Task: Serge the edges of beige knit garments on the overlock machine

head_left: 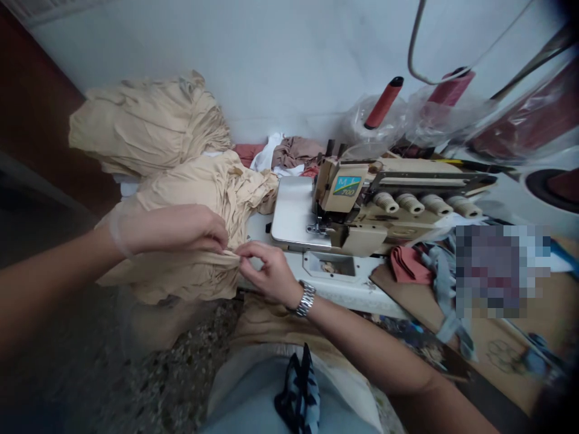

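Observation:
My left hand is closed in a pinch on the edge of a beige fabric piece at the left end of the sewing table. My right hand, with a metal watch at the wrist, pinches the same fabric edge just right of the left hand's fingertips. The two hands almost touch. The fabric drapes over the table edge toward my lap. A beige overlock sewing machine stands to the right of both hands, with its white bed plate close to my right hand.
A big heap of beige fabric is piled at the back left against the wall. Red and white scraps lie behind the machine. Thread cones under plastic stand at the back right. Red cloth lies on cardboard at the right.

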A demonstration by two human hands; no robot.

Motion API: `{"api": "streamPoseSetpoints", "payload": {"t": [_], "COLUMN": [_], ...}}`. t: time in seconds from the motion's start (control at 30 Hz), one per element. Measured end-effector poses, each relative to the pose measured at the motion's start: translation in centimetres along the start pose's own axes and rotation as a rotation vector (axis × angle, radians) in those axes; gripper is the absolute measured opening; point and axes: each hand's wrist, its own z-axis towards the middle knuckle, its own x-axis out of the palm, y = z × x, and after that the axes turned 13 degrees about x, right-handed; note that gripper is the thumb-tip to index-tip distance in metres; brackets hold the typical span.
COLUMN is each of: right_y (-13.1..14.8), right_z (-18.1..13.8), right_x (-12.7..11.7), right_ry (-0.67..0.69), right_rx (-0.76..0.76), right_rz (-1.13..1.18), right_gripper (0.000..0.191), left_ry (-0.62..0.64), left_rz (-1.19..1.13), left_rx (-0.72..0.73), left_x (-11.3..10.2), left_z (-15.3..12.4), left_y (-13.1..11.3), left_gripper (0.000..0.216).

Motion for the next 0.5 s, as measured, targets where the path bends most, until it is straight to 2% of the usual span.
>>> {"api": "streamPoseSetpoints", "payload": {"t": [0.1, 0.2, 0.27, 0.33, 0.4, 0.5], "right_y": [3.0, 6.6, 8.9, 10.6, 11.5, 11.7], "right_z": [-1.7, -3.0, -3.4, -3.6, -3.8, -4.7], "right_x": [-4.6, -8.7, -10.7, -12.0, -12.8, -13.6], "right_ry": [0.033, 0.013, -0.051, -0.09, -0.09, -0.073], "right_rx": [-0.097, -0.017, 0.002, 0.033, 0.129, 0.294], "right_rz": [0.133, 0.307, 0.295, 0.269, 0.318, 0.36], "right_gripper": [0.01, 0.014, 0.017, 0.02, 0.02, 0.017], "left_ry": [-0.145, -0.294, -0.371, -0.433, -0.475, -0.433], "left_rz": [-0.009, -0.121, -0.203, -0.259, -0.316, -0.353], "left_rx": [0.067, 0.166, 0.226, 0.256, 0.25, 0.262], "left_x": [-0.1, -0.5, -0.7, -0.6, -0.1, 0.6], "left_z": [0.8, 2.2, 3.4, 4.6, 5.9, 7.1], "left_y": [-2.7, -6.1, -8.0, -9.1, -9.5, -9.2], "left_gripper": [0.022, 0.015, 0.008, 0.005, 0.008, 0.018]}}
